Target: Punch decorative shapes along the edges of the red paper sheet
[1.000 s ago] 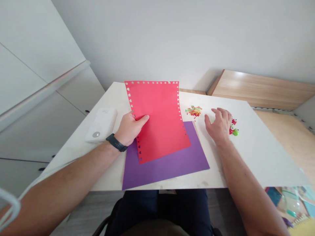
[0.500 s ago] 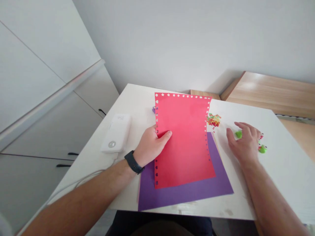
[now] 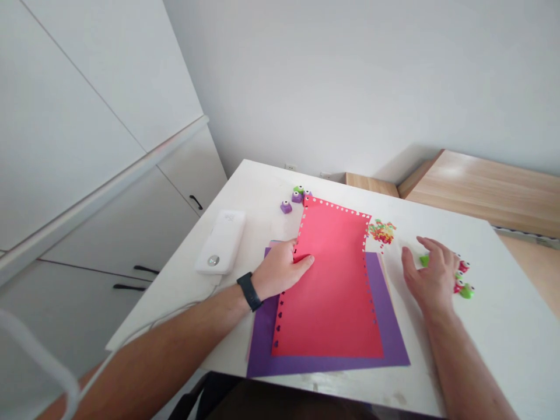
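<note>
My left hand [image 3: 284,269], with a dark band on its wrist, grips a red sheet of paper [image 3: 332,286] by its left edge, thumb on top and fingers underneath. Small punched shapes run along the sheet's top and both sides. Beneath it lies a larger purple sheet [image 3: 391,332], with other paper edges peeking out. My right hand [image 3: 431,274] hovers over the right side of the table, fingers apart and holding nothing. Several green and red craft punches [image 3: 466,290] sit beside and partly behind it. Punched-out confetti [image 3: 383,232] is heaped by the red sheet's upper right corner.
Several purple and green punches [image 3: 297,196] stand near the table's far edge. A white power bank [image 3: 222,242] with a cable lies on the left of the white table [image 3: 494,344]. White cabinets [image 3: 175,198] flank the left, and a wooden unit [image 3: 494,181] stands at the back right.
The red sheet has tilted flatter and come down over the purple paper, still in my left hand, uncovering the punches at the back. My right hand stays open near the right-hand punches. The view has shifted slightly.
</note>
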Motion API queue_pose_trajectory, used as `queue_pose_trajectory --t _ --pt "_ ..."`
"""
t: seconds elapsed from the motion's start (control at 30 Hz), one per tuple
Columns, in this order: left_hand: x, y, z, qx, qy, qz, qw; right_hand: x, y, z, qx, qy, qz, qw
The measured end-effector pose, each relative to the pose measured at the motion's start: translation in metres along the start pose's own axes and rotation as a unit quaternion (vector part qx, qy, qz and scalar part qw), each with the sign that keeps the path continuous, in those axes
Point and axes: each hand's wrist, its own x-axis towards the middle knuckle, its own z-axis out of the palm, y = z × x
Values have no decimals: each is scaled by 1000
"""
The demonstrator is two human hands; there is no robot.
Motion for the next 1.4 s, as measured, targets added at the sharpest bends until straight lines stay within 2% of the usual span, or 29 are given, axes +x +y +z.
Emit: queue_pose_trajectory --t 0.23,0.33,0.4,0.5,0.63,0.7,0.77,0.8,0.9,1.03,1.17,1.3,1.4 --pt "2 -1 3 -13 -7 22 1000 -3 -13 2 11 0 7 1000" --pt "4 -1 4 -20 -8 30 999 3 -31 -1 28 -15 -10 999" --pt "4 -1 5 -26 -13 37 999 17 -49 -6 57 -36 -51 996" --pt "4 -1 7 -33 -22 47 998 50 -89 -13 114 -61 -112 985" --pt "4 -2 9 -30 -22 42 998 101 -165 -10 171 -133 -174 961" --pt "6 -2 9 -26 -21 37 999 121 -206 2 168 -210 -215 939" --pt "7 -2 8 -25 -23 36 999 136 -242 19 90 -286 -233 925" --pt "8 -2 8 -25 -24 36 999 140 -257 29 39 -335 -249 908" --pt "9 -3 8 -24 -25 32 999 146 -287 62 4 -387 -258 885" --pt "9 -4 10 -14 -16 25 999 141 -297 97 -28 -421 -246 873" --pt "9 -4 10 -7 -14 37 999 132 -294 113 -25 -420 -232 877" --pt "10 -4 10 -10 -24 54 998 128 -287 104 12 -379 -226 897" --pt "11 -4 9 -12 -21 53 998 130 -273 82 77 -294 -209 930"
